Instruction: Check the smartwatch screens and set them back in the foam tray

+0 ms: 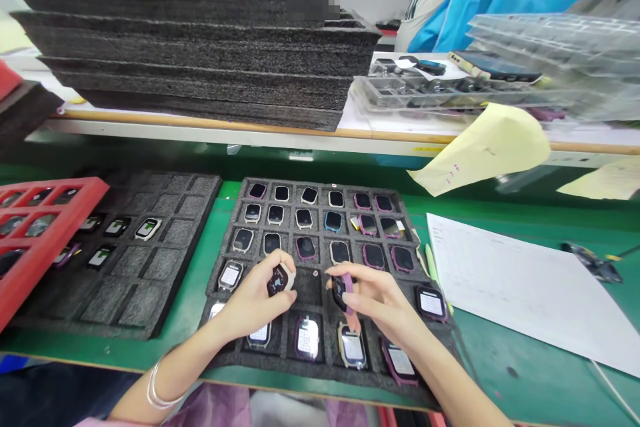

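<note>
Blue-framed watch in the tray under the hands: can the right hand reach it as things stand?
Probably yes: the blue-framed watch lies uncovered in the foam tray, a little beyond the right hand. That hand holds a purple-framed watch, though, so it would likely need to set that down first.

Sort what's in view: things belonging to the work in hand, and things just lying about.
Likely part of the work:
left hand, holding a pale-edged watch
right hand, holding a purple watch
dark foam tray beneath both

Apparently just lying about:
white paper sheet
yellow paper
clear plastic trays
</note>
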The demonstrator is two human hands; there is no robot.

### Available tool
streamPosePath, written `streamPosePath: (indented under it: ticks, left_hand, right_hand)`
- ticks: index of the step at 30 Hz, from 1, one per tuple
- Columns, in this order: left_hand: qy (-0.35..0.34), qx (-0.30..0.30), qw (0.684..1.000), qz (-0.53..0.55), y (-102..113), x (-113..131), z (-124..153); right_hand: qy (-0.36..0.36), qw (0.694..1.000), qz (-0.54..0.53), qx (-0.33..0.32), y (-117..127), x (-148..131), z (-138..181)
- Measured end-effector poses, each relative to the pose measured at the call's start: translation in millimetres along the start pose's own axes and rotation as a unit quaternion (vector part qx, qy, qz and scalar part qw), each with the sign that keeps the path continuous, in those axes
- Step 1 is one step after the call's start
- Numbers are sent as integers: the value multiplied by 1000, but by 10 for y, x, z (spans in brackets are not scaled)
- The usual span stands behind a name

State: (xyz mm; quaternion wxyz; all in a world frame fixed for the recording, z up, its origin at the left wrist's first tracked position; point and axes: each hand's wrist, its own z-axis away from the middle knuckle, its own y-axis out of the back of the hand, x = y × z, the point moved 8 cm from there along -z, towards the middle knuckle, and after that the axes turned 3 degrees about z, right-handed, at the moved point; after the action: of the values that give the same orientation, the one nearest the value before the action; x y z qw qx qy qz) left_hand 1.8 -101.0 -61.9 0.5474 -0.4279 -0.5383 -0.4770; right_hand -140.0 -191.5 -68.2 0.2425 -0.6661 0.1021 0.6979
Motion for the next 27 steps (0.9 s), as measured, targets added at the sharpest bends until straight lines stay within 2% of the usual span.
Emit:
streamPosePath:
  ticks: [3, 6, 10, 15, 22, 27]
  left_hand:
    - [1, 5, 1000, 4, 10, -9, 12]
    - [49, -7, 998, 30, -17, -132, 3]
    - [75, -27, 988, 130, -79, -235, -40]
    - [111, -25, 957, 268, -106, -284, -67]
    - [114, -49, 952, 280, -138, -288, -61]
    - [108, -45, 955, 274, -133, -312, -65]
  right_hand:
    - [-2, 1000, -4, -13, -16, 13, 0]
    - [-9, 1000, -1, -27, -26, 64, -21]
    - [-32, 999, -18, -32, -57, 113, -48]
    - [-45, 998, -36, -17, -76, 127, -61]
    - [-33, 997, -66, 2, 14, 217, -95]
    - [-33, 998, -45, 20, -7, 160, -56]
